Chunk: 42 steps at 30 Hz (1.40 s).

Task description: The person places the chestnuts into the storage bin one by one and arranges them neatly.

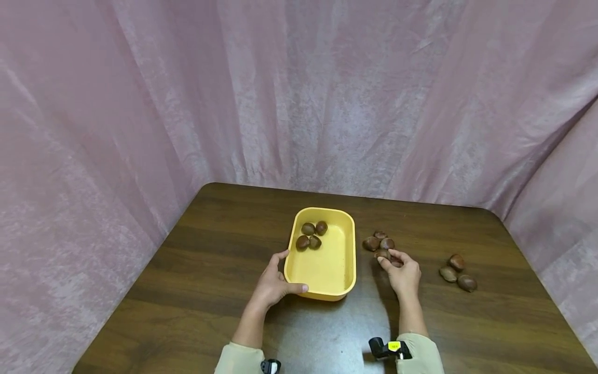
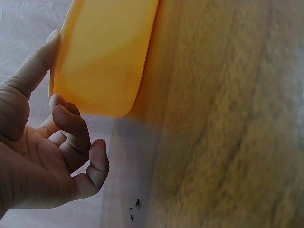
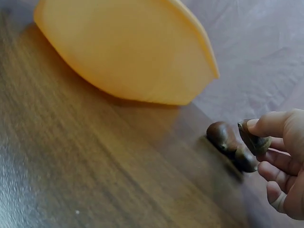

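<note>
A yellow rectangular plastic container (image 1: 327, 265) stands mid-table, with several chestnuts (image 1: 315, 242) gathered at its far left part. My left hand (image 1: 273, 283) holds its near left corner, thumb on the front and fingers along the left side; the left wrist view shows that hand (image 2: 52, 142) against the container wall (image 2: 99, 57). To the container's right, my right hand (image 1: 404, 272) pinches a chestnut (image 3: 254, 137) between thumb and fingers. Other chestnuts (image 1: 371, 243) lie close together just beyond it. In the right wrist view, chestnuts (image 3: 221, 135) show beside the pinched one.
Three more chestnuts (image 1: 457, 262) lie in a group farther right on the dark wooden table (image 1: 224, 244). Pink curtains (image 1: 327, 104) hang behind the table and along its sides.
</note>
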Tool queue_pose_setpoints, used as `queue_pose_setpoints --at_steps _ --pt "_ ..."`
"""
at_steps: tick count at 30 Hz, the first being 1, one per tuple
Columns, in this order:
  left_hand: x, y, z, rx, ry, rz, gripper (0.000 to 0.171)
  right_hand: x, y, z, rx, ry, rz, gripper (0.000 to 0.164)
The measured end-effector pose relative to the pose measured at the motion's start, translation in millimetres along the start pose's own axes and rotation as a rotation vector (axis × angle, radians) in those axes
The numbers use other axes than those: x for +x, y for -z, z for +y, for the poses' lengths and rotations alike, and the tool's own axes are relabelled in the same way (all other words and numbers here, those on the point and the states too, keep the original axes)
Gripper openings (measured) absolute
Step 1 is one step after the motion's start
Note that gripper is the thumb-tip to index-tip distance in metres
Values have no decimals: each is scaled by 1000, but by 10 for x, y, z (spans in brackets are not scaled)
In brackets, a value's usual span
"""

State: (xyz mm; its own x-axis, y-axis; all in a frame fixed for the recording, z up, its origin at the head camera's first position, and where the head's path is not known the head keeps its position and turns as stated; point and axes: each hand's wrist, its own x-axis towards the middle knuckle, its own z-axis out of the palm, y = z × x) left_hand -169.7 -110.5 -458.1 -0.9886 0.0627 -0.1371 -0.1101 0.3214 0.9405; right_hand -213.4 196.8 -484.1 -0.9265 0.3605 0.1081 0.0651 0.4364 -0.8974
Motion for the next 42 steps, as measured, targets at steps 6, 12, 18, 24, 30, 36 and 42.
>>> queue_pose_setpoints --at_steps 6,12,18,24,30,36,42 --pt "3 -8 -1 -7 -2 2 101 5 32 -66 4 -3 -29 37" --pt "9 -14 -8 -11 3 8 101 1 41 -186 32 17 -59 38" --pt "13 -20 -4 -8 8 1 102 51 19 -331 77 10 -118 40" --pt "12 -17 10 -4 5 1 101 131 -31 -565 81 67 -205 39" --pt "-3 -6 16 -10 1 1 100 194 -107 -745 43 109 -306 38" --pt "16 3 24 -2 -2 3 100 273 -186 -849 36 117 -379 40" --pt "8 4 21 0 4 -3 101 369 -300 -942 -5 138 -470 46"
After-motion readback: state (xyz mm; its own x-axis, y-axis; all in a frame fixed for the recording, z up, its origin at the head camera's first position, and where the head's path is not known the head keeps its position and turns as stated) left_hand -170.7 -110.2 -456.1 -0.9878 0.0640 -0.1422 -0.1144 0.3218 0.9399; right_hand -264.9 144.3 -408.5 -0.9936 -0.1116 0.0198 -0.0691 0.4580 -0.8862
